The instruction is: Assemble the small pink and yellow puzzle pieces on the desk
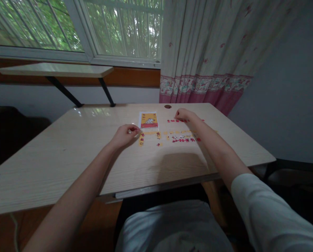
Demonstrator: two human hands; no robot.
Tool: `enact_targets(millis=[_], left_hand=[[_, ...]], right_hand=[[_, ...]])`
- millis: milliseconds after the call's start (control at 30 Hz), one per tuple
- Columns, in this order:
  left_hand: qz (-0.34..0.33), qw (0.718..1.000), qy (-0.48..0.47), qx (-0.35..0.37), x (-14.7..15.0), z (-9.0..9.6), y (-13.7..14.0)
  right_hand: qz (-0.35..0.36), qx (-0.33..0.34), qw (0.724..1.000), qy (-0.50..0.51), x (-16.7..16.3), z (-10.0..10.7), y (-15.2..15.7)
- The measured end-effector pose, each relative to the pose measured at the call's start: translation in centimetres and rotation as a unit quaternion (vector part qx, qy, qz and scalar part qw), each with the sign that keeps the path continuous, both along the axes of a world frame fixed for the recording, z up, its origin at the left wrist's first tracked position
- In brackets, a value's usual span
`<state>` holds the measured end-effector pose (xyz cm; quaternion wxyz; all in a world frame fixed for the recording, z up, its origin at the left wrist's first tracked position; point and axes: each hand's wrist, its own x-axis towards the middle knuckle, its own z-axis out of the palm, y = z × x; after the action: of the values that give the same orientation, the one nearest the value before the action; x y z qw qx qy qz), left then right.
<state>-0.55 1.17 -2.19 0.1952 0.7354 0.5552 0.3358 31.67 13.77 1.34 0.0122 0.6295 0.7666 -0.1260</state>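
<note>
My left hand (125,135) is closed with thumb and fingertips together, just left of a partly laid frame of yellow jigsaw pieces (151,133). Whether anything sits in that pinch is too small to tell. Behind this frame lies a picture card (148,120), yellow above and red below, with a white animal figure. My right hand (183,114) is closed with its fingertips down at a row of red jigsaw pieces (172,121), part of which it covers. What it grips is hidden. Nearer me, more red pieces (186,140) lie in a row, with yellow and white ones behind.
The pale wooden desk (67,150) has a round cable hole (168,106) at its back edge. A raised shelf (56,70) on black legs stands at the back left. A curtain (198,59) hangs behind the right side, beside a barred window (125,31).
</note>
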Motion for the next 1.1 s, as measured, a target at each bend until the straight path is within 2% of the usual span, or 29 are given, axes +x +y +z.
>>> enact_targets(millis=[100, 267, 400, 467, 600, 767, 900, 1100], left_hand=[[-0.006, 1.000, -0.001, -0.004, 0.0, -0.1, 0.1], [-0.009, 1.000, 0.003, 0.004, -0.2, -0.4, 0.1], [-0.009, 1.000, 0.000, 0.008, -0.2, -0.5, 0.1], [-0.013, 1.000, 0.000, 0.011, -0.1, -0.5, 0.1], [-0.035, 0.999, 0.009, 0.016, 0.1, -0.7, 0.1], [-0.065, 0.998, 0.012, 0.013, 0.4, -0.6, -0.2], [-0.072, 0.997, 0.020, 0.007, 0.5, -0.5, -0.3], [-0.067, 0.998, 0.007, -0.001, 0.6, -0.8, -0.2]], right_hand=[[0.009, 0.003, 1.000, 0.020, 0.1, -0.4, -0.1], [0.008, 0.063, 0.994, 0.089, 0.3, -1.0, -0.4], [0.030, 0.086, 0.972, 0.215, 0.2, -1.0, -1.7], [0.041, 0.063, 0.949, 0.307, 0.1, -1.0, -3.0], [0.049, 0.010, 0.883, 0.467, -0.7, -1.8, -6.0], [0.042, -0.056, 0.828, 0.556, -2.1, -3.2, -9.3], [0.041, -0.117, 0.813, 0.569, -3.5, -3.6, -10.8], [0.063, -0.133, 0.821, 0.552, -4.4, -3.6, -11.9]])
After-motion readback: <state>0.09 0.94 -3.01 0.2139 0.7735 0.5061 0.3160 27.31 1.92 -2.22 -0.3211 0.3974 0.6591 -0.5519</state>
